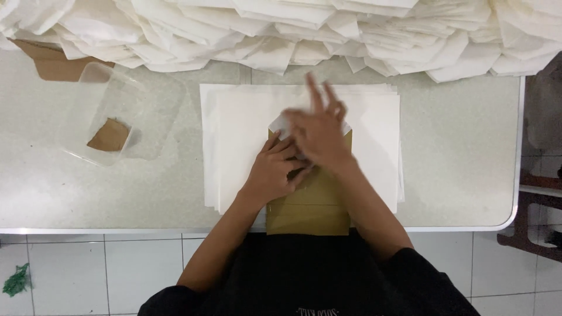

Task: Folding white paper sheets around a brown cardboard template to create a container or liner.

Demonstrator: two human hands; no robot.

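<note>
A stack of white paper sheets point(234, 146) lies in the middle of the white table point(462, 164). On it rests a long olive-gold cardboard piece point(310, 210) that reaches past the table's front edge. My left hand point(272, 172) presses down on the cardboard near its top. My right hand point(319, 131) is blurred, fingers spread, crossing over the left hand above a folded white paper corner point(280, 123) at the cardboard's top end. Whether the right hand touches the paper cannot be told.
A big heap of folded white paper bags point(293, 35) fills the table's far side. A clear plastic tub point(117, 114) with a brown scrap inside stands at the left, brown cardboard point(52, 64) behind it. Tiled floor lies below, a wooden stool point(535, 205) at the right.
</note>
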